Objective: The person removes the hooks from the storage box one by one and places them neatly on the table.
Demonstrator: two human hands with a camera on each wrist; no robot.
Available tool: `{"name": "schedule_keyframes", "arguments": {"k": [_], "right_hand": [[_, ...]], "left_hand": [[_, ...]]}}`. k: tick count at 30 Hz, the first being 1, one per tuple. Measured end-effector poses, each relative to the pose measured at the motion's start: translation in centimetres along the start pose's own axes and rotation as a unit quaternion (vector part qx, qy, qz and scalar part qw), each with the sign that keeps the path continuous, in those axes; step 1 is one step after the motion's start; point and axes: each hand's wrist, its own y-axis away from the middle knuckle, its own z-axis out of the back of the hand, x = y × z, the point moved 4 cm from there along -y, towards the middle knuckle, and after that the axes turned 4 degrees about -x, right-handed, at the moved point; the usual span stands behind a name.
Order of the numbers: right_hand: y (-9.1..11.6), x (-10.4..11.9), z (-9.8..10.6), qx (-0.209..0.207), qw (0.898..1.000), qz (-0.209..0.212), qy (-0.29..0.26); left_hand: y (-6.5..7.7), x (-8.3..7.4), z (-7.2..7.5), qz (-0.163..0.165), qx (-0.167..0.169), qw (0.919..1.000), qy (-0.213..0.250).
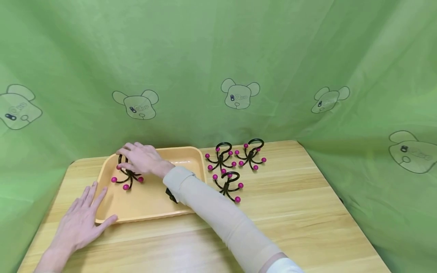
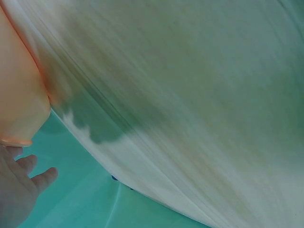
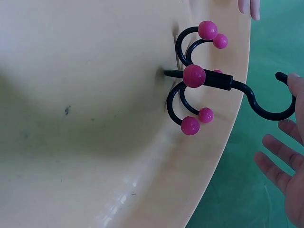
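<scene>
A black hook hanger [image 1: 129, 173] with curved prongs and pink ball tips stands in the left part of a peach plastic tray [image 1: 146, 218]. At its top, the fingers of my right hand [image 1: 141, 158] hold the curved hook; in the right wrist view the hook end [image 3: 278, 115] meets a fingertip while other fingers spread apart. My left hand [image 1: 79, 223] lies with straight, spread fingers against the tray's front left corner. Three similar hook hangers [image 1: 221, 158] [image 1: 251, 154] [image 1: 227, 186] lie on the table right of the tray.
A small black object [image 1: 172, 195] in the tray is partly hidden behind my right sleeve [image 1: 222, 216]. The wood-grain table [image 1: 290, 212] stops at a green curtain [image 1: 191, 57] printed with bear heads, which hangs behind and at both sides.
</scene>
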Motion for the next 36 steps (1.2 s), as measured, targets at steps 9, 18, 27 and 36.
{"name": "schedule_keyframes", "arguments": {"k": [9,18,27,36], "right_hand": [[0.0,-0.2,0.3,-0.012,1.000,0.002,-0.004],[0.2,-0.6,0.3,-0.030,1.000,0.006,-0.001],[0.4,-1.0,0.3,-0.045,0.999,0.005,-0.005],[0.8,-1.4,0.3,-0.048,0.999,0.011,-0.003]], "left_hand": [[-0.1,-0.1,0.1,-0.002,-0.001,1.0000,-0.007],[-0.1,-0.1,0.1,0.001,0.000,1.0000,-0.002],[-0.1,-0.2,0.1,0.001,-0.004,1.0000,0.002],[0.0,-0.2,0.0,0.002,-0.005,1.0000,0.001]]}}
